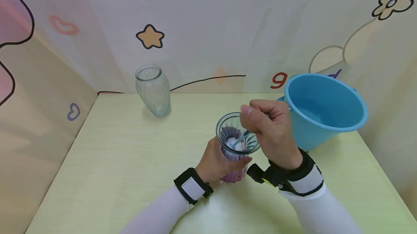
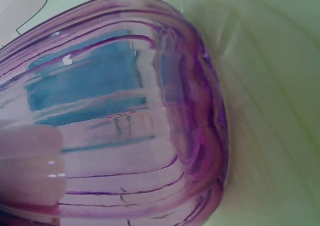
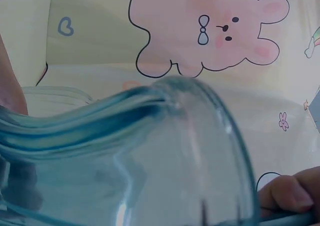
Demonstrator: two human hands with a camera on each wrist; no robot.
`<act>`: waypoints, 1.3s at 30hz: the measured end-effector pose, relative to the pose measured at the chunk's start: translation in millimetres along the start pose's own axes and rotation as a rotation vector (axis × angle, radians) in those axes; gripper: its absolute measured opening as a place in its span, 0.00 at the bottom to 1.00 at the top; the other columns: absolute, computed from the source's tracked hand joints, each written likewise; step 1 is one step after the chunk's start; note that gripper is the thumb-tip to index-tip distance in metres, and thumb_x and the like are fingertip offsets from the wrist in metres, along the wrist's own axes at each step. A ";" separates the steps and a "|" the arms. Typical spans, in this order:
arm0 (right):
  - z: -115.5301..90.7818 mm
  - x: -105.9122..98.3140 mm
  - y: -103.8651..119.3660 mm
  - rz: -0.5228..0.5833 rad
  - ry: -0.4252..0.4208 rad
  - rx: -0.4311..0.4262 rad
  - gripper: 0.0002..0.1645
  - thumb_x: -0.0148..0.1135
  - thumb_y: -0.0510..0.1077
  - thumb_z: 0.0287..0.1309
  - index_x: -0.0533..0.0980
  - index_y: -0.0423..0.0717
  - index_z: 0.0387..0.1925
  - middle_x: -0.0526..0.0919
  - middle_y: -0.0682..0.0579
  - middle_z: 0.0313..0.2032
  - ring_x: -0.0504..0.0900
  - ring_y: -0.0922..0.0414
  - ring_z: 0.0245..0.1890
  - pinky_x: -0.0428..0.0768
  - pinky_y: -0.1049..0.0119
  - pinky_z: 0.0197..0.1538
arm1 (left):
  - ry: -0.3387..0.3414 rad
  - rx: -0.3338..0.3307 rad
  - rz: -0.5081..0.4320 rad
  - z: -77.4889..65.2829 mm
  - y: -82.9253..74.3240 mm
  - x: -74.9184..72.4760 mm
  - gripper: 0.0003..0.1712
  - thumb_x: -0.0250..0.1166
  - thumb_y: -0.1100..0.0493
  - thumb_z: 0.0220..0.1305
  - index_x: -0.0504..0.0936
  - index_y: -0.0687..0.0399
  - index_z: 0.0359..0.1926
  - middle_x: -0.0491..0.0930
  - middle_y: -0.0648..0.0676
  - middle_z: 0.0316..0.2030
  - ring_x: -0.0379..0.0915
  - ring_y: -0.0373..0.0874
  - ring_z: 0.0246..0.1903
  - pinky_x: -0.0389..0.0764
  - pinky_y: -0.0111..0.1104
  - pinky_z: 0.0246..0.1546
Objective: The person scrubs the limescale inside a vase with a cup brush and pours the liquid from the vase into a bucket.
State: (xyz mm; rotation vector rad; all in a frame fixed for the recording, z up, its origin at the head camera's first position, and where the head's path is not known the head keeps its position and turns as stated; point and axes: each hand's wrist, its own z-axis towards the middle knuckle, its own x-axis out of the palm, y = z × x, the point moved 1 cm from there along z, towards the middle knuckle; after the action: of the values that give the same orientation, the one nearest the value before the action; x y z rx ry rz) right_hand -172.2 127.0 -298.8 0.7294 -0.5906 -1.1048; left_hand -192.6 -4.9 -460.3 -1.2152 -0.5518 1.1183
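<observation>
A ribbed glass vase (image 1: 232, 177), bluish at the rim and purple toward its base, leans over the table in the head view. My left hand (image 1: 215, 161) grips it round the side, thumb across the front. Over its mouth, my right hand (image 1: 272, 129) holds a blue-handled bottle brush (image 1: 241, 138) in a curled fist. The brush's whitish head shows inside the vase. In the left wrist view, the purple base of the vase (image 2: 202, 136) fills the middle. Bluish glass of the vase (image 3: 190, 151) crosses the right wrist view, beside the right thumb (image 3: 287, 193).
A clear ribbed vase (image 1: 154, 96) stands upright at the back left of the pale wooden table (image 1: 107, 161). To the right, close to the right hand, is a large light-blue bucket (image 1: 306, 129). A printed cloth backdrop (image 1: 208, 28) rises behind the table.
</observation>
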 end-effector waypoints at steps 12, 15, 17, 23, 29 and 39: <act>0.1 -1.4 9.4 0.056 -0.028 -0.040 0.28 0.52 0.33 0.72 0.62 0.42 0.12 0.58 0.53 0.13 0.57 0.59 0.13 0.55 0.64 0.18 | -0.002 -0.015 0.007 -1.1 -1.6 -0.7 0.42 0.80 0.57 0.54 0.67 0.49 0.65 0.82 0.52 0.56 0.83 0.42 0.54 0.84 0.33 0.56; 0.0 -2.7 10.4 0.059 -0.037 -0.052 0.29 0.53 0.34 0.71 0.61 0.41 0.12 0.58 0.52 0.13 0.57 0.58 0.13 0.55 0.64 0.17 | -0.003 -0.005 0.001 -0.3 -1.5 -0.6 0.42 0.79 0.57 0.53 0.67 0.50 0.65 0.82 0.53 0.55 0.83 0.42 0.54 0.84 0.33 0.56; 0.2 -3.1 11.6 0.061 -0.040 -0.060 0.29 0.54 0.34 0.71 0.61 0.41 0.11 0.57 0.52 0.13 0.57 0.58 0.13 0.55 0.64 0.17 | -0.004 -0.008 0.003 0.0 -1.8 -0.4 0.41 0.79 0.57 0.53 0.67 0.50 0.65 0.82 0.53 0.55 0.83 0.42 0.53 0.84 0.33 0.56; -0.2 -1.9 14.5 0.040 -0.046 -0.065 0.31 0.58 0.38 0.72 0.60 0.40 0.11 0.57 0.51 0.13 0.57 0.57 0.14 0.55 0.64 0.17 | -0.003 -0.029 0.013 0.3 -1.8 -0.3 0.42 0.80 0.56 0.54 0.66 0.49 0.65 0.82 0.52 0.56 0.82 0.42 0.55 0.83 0.32 0.58; -1.4 0.5 16.2 -0.107 -0.064 -0.068 0.31 0.60 0.41 0.71 0.62 0.41 0.11 0.59 0.51 0.13 0.60 0.58 0.15 0.58 0.64 0.17 | 0.002 -0.025 0.000 1.1 -0.7 0.3 0.43 0.79 0.56 0.55 0.66 0.51 0.67 0.82 0.53 0.56 0.83 0.42 0.55 0.84 0.32 0.57; -3.1 2.4 11.9 -0.240 -0.079 -0.083 0.30 0.60 0.39 0.70 0.64 0.44 0.10 0.60 0.52 0.13 0.61 0.60 0.15 0.57 0.67 0.17 | -0.012 -0.029 0.017 0.2 -1.1 0.4 0.44 0.80 0.56 0.53 0.66 0.49 0.66 0.83 0.53 0.57 0.83 0.42 0.54 0.83 0.32 0.58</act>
State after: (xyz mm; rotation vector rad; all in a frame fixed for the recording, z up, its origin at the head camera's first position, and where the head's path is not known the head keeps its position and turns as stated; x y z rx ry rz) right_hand -162.3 128.6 -291.3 0.6999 -0.5296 -1.3776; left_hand -192.2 -4.4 -459.4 -1.2406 -0.5695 1.1364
